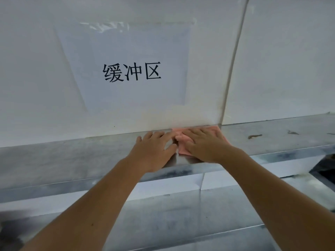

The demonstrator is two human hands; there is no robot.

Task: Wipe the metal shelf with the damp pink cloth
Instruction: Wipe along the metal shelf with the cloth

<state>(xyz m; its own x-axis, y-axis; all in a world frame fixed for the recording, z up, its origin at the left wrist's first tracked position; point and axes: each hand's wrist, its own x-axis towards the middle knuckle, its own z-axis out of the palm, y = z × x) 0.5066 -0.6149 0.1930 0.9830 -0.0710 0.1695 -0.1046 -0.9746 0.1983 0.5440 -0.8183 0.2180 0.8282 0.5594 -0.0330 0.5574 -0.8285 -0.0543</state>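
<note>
The metal shelf [72,160] runs across the view below a white wall. A pink cloth [183,139] lies flat on its top surface against the wall. My right hand [204,144] presses down on the cloth with fingers spread, covering most of it. My left hand [154,149] lies flat on the bare metal just left of the cloth, its fingertips at the cloth's left edge. Neither hand curls around anything.
A paper sign [132,71] with black characters is taped to the wall above the shelf. Brown smears [254,136] mark the shelf top to the right. A lower metal surface [172,223] lies beneath, and a dark gap [324,171] opens at far right.
</note>
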